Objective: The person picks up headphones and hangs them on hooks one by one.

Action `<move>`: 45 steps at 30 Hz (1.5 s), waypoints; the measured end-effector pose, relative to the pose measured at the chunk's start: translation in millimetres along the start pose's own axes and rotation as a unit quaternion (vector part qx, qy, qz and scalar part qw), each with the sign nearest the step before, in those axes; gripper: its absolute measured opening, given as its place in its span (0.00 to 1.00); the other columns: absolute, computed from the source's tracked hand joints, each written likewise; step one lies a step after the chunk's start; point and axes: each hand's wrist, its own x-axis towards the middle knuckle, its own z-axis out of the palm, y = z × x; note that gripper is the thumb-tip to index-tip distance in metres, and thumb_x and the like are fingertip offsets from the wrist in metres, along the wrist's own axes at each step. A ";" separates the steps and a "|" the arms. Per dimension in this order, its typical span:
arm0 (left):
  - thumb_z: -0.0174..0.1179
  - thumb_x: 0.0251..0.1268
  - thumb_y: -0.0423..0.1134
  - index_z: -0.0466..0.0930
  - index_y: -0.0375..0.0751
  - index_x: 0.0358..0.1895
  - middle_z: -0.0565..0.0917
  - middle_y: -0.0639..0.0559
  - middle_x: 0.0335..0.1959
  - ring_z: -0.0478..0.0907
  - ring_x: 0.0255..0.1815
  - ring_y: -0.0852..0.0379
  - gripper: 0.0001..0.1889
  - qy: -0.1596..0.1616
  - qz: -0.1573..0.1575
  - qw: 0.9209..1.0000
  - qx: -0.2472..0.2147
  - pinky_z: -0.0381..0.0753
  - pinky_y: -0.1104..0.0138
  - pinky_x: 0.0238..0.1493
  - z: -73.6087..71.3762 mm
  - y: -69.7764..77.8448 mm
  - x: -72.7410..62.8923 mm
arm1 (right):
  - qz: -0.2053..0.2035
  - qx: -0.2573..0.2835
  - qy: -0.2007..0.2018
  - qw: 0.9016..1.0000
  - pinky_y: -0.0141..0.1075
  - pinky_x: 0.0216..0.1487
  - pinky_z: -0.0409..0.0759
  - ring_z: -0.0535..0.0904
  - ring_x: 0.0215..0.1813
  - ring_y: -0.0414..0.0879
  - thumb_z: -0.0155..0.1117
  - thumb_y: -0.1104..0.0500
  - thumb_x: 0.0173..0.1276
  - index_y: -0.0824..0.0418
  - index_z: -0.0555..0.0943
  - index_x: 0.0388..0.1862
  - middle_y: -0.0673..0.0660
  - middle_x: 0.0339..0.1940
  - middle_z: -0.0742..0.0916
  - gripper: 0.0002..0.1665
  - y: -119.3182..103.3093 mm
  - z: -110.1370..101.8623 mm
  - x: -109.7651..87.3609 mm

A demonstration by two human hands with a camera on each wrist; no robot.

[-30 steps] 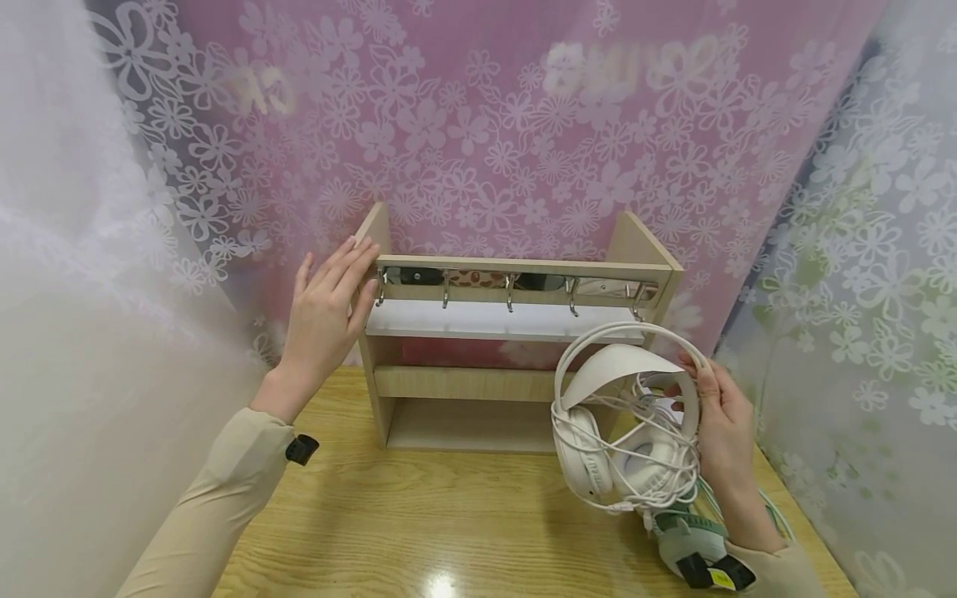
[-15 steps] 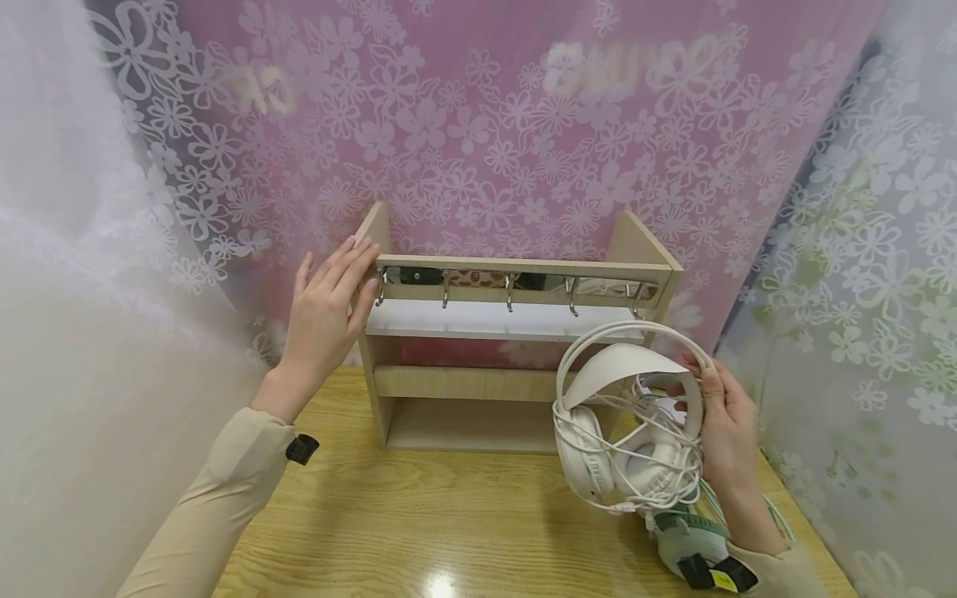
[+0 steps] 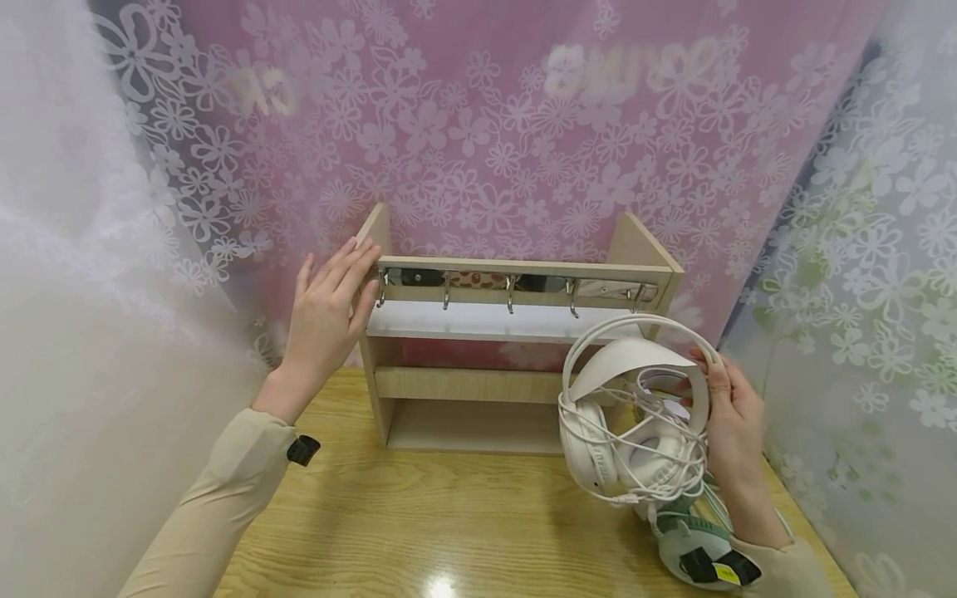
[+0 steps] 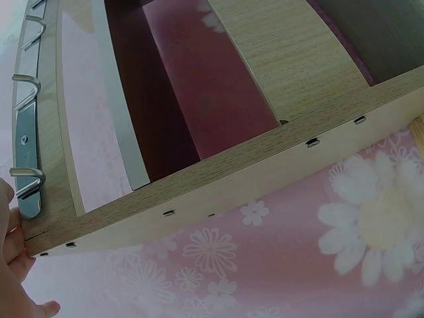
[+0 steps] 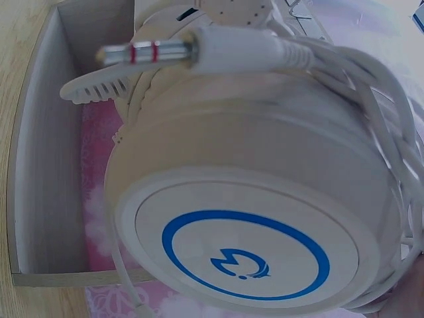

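Note:
White headphones (image 3: 586, 448) hang in front of the right end of a small wooden rack (image 3: 471, 384), with their cable looped in a tangle around the ear cups. My right hand (image 3: 733, 423) grips them by the right side of the headband. The right wrist view is filled by one ear cup (image 5: 245, 255) with a blue ring and logo; a jack plug (image 5: 232, 52) lies across its upper side. My left hand (image 3: 325, 311) rests with straight fingers on the rack's top left corner. In the left wrist view its fingers (image 4: 14, 248) touch that corner beside the hook strip (image 4: 28, 142).
Several metal hooks (image 3: 511, 295) line the rack's upper front board, above a white shelf (image 3: 478, 320). Green-and-white headphones (image 3: 684, 552) lie on the wood-grain table (image 3: 441, 515) under my right forearm. Flowered curtains (image 3: 486, 124) enclose the back and sides.
My right hand and the white headphones have shifted slightly up and to the right. The left hand stays in place on the rack corner.

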 end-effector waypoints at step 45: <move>0.53 0.79 0.42 0.73 0.44 0.72 0.74 0.49 0.72 0.66 0.76 0.50 0.23 0.005 0.003 1.000 -0.002 0.46 0.43 0.79 1.7 0.2 -0.6 | -0.031 0.037 -0.077 0.996 0.23 0.52 0.78 0.79 0.51 0.38 0.45 0.54 0.82 0.71 0.71 0.69 0.46 0.55 0.84 0.27 31.0 -4.1 14.9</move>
